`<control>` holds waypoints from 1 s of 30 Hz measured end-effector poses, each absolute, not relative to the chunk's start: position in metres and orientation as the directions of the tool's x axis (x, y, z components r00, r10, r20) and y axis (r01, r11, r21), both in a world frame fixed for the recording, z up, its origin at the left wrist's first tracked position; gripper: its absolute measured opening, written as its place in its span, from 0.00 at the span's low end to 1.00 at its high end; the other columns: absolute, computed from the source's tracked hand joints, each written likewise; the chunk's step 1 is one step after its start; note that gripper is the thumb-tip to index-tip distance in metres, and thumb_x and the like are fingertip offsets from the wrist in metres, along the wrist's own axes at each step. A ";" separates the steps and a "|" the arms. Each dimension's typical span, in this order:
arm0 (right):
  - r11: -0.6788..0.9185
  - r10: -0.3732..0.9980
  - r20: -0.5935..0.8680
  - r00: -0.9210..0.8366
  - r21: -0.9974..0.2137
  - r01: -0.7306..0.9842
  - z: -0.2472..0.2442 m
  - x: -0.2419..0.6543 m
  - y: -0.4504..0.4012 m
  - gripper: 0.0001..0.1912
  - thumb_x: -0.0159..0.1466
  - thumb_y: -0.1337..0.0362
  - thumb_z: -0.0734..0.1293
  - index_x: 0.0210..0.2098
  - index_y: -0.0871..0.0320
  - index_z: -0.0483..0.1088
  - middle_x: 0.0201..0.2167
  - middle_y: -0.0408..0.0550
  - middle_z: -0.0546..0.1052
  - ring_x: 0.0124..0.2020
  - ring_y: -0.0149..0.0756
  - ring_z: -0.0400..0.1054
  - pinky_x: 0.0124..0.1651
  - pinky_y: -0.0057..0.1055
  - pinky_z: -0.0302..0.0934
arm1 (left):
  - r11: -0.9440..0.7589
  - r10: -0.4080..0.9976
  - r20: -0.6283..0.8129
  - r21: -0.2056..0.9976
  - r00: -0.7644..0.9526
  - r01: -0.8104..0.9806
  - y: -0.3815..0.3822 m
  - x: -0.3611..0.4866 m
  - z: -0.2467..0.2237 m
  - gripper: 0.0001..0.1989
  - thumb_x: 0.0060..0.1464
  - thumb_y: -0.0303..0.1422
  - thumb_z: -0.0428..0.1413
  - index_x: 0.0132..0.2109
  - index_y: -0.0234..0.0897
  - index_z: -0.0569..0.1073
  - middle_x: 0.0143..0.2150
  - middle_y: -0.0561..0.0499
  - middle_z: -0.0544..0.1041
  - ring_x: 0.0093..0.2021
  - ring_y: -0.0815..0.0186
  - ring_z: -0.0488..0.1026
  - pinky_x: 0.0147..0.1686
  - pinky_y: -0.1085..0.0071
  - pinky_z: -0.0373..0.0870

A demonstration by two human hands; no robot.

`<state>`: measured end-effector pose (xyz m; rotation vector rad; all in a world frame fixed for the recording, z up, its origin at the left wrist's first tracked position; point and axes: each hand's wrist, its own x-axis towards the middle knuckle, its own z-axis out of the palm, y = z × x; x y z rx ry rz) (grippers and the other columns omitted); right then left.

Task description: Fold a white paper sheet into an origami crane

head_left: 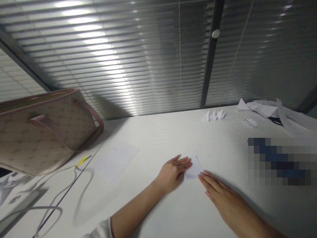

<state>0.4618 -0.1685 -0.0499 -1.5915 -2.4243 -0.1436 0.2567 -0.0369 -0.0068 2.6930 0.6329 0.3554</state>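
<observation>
A small piece of white paper [193, 171], apparently folded, lies flat on the white table [158, 135] between my two hands. My left hand [174, 172] rests on its left side with the fingers stretched out over the edge. On the other side, my right hand [219, 192] lays straight fingertips along the paper's right edge. Neither hand grips the paper; both press or touch it against the tabletop. A larger flat white sheet [117, 161] lies off to the left of my left hand.
Several small folded paper figures [214, 115] stand at the back. Loose paper strips and scraps [269, 109] are heaped at the back right, near a pixelated object [279, 162]. A patterned bag [47, 132] and a cable with a yellow tie [81, 162] occupy the left. Blinds [148, 59] rise behind.
</observation>
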 end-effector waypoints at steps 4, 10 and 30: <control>0.391 0.905 0.219 -0.364 -0.091 0.916 -0.031 0.460 -0.166 0.21 0.69 0.67 0.54 0.60 0.59 0.62 0.61 0.46 0.65 0.62 0.40 0.58 0.61 0.45 0.60 | -0.837 0.474 0.161 0.389 0.866 0.385 -0.037 0.257 -0.006 0.25 0.55 0.21 0.46 0.59 0.39 0.67 0.61 0.50 0.67 0.62 0.67 0.61 0.65 0.60 0.51; 0.388 0.908 0.217 -0.358 -0.118 0.914 -0.025 0.464 -0.166 0.23 0.69 0.64 0.54 0.63 0.55 0.56 0.62 0.41 0.63 0.63 0.41 0.56 0.62 0.48 0.58 | -0.841 0.470 0.165 0.382 0.867 0.383 -0.037 0.257 -0.005 0.24 0.56 0.21 0.45 0.58 0.38 0.67 0.61 0.49 0.67 0.62 0.67 0.61 0.65 0.61 0.51; 0.395 0.915 0.171 -0.364 -0.213 0.894 -0.024 0.455 -0.168 0.26 0.70 0.59 0.54 0.66 0.52 0.50 0.65 0.43 0.59 0.63 0.39 0.56 0.60 0.40 0.61 | -0.834 0.458 0.143 0.409 0.877 0.369 -0.040 0.257 0.000 0.27 0.53 0.21 0.45 0.60 0.36 0.66 0.63 0.48 0.65 0.64 0.67 0.59 0.65 0.60 0.49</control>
